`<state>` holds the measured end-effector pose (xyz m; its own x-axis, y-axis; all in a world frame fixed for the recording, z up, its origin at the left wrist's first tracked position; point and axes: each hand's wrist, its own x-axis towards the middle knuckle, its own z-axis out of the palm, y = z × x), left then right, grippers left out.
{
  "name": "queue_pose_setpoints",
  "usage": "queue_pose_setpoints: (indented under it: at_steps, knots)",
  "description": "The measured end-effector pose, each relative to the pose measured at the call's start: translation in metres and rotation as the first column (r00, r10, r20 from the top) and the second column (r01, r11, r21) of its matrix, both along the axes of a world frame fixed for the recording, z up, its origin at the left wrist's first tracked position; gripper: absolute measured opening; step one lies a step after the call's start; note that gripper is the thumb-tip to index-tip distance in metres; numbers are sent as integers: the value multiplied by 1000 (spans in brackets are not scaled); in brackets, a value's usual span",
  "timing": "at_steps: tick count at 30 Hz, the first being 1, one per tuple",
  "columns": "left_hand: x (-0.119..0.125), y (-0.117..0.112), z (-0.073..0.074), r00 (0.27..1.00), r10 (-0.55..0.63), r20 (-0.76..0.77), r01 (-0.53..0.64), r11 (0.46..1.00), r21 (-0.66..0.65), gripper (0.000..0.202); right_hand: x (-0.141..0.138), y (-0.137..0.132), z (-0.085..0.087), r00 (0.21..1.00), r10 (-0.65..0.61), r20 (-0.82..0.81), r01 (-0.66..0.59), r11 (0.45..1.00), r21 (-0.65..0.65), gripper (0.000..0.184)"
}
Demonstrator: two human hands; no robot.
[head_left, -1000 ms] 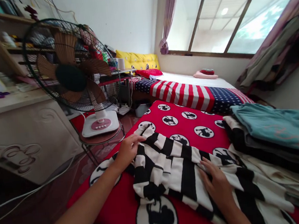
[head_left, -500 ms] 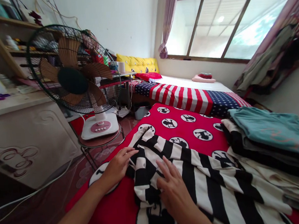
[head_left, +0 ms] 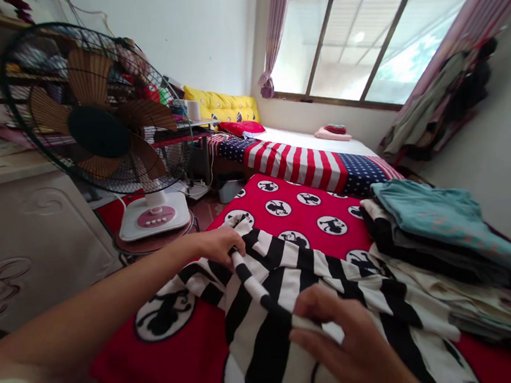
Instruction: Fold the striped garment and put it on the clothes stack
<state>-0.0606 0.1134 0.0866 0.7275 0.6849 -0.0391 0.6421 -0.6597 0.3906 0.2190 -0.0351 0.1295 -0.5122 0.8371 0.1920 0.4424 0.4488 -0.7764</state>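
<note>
A black-and-white striped garment (head_left: 270,340) lies partly spread and rumpled over a red bedspread (head_left: 190,360) with round cartoon prints. My left hand (head_left: 223,245) is closed on the garment near its far left part. Nearer to me, my right hand (head_left: 341,328) pinches the same cloth between thumb and fingers. Between the two hands a raised fold of stripes runs taut. One striped part, which looks like a sleeve, sticks out to the left below my left wrist. The garment's right portion lies wrinkled on the bed.
On the right stands a pile of folded clothes (head_left: 438,216), a teal one on top. A fan (head_left: 100,128) sits on a round stool (head_left: 152,240) to the left, close to my left forearm. Behind is another bed with a flag-patterned cover (head_left: 293,164).
Both hands, open and resting on the cloth before, now grip it. The garment's near part has been lifted and pulled out toward me. The view has shifted slightly right.
</note>
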Motion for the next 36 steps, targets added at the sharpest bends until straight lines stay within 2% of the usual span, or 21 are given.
queue_pose_setpoints:
  at_steps: [3,5,7,9,12,14,15,17,20,22,24,25,26,28,30,31,33,36]
  knots:
    - [5,29,18,996,50,76,-29,964,-266,22,37,28,32,951,-260,-167,231,957,-174,25]
    - [11,48,18,970,123,208,-56,952,-302,26,67,55,32,882,-395,-257,322,903,-284,35]
    - [18,63,6,932,200,303,-129,963,-238,28,98,83,11,836,-478,-270,380,859,-344,42]
    - [24,71,-14,911,249,329,-209,966,-153,27,127,104,-27,836,-522,-170,442,823,-356,46]
    - [27,71,-48,896,303,324,-292,953,-84,22,159,119,-90,782,-623,11,602,751,-271,41]
    - [26,67,-65,879,347,327,-348,936,-57,22,170,118,-117,721,-690,72,689,701,-181,37]
    - [24,66,-70,869,367,333,-373,927,-47,22,172,116,-123,703,-706,81,710,691,-137,36]
    - [21,64,-73,852,392,348,-407,913,-31,24,171,111,-120,677,-731,81,736,676,-51,38]
    - [20,61,-63,828,416,376,-451,892,8,23,167,108,-103,615,-786,72,778,619,107,42]
    - [27,53,-53,798,453,397,-535,836,121,17,163,107,-98,560,-816,146,779,578,243,39]
    - [43,36,-48,773,469,427,-601,758,255,14,156,105,-102,521,-816,251,704,576,414,33]
    - [54,25,-48,774,457,438,-604,739,297,17,151,104,-106,513,-812,279,645,579,499,32]
    - [66,12,-50,788,428,442,-580,756,303,21,143,102,-112,528,-802,281,579,581,572,32]
    - [90,-11,-59,848,340,407,-466,845,263,26,123,100,-123,629,-740,235,455,597,661,34]
    - [109,-30,-72,897,286,337,-379,890,252,35,103,99,-132,742,-620,256,324,666,672,37]
    - [115,-36,-79,909,285,303,-366,895,257,40,94,98,-137,766,-565,306,262,709,654,39]
    - [118,-43,-91,909,326,259,-392,879,272,51,83,98,-145,737,-518,435,197,780,594,46]
    - [109,-42,-102,874,420,244,-476,840,260,57,81,99,-154,628,-548,552,234,810,538,53]
